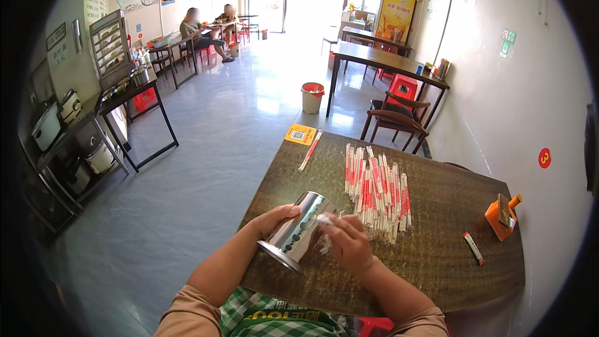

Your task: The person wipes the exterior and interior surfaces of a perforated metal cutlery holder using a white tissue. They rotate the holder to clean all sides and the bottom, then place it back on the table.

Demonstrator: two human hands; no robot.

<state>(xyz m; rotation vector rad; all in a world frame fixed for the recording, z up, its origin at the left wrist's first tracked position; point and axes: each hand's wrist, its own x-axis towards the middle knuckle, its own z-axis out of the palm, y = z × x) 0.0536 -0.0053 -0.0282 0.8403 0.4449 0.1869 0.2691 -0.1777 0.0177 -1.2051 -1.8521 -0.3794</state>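
My left hand (pixel 274 219) is closed on the left side of a shiny steel chopstick holder (pixel 302 228), a cylinder with rows of round holes. It is tilted above the table's near edge, its wide rimmed base towards me. A crumpled white tissue (pixel 325 219) is pinched in my right hand (pixel 349 243) and pressed against the holder's right side; a loose end hangs below the fingers. Just beyond lies a heap of paper-wrapped chopsticks (pixel 377 190) with red and white sleeves. One wrapped pair (pixel 311 151) lies apart, towards the far left corner.
All this is on a dark wooden table (pixel 437 262). To the right are an orange caddy (pixel 501 217) and a small red-and-white packet (pixel 473 248). Beyond stand a chair (pixel 399 118), a bin (pixel 312 98) and more tables. Two people sit at the far left.
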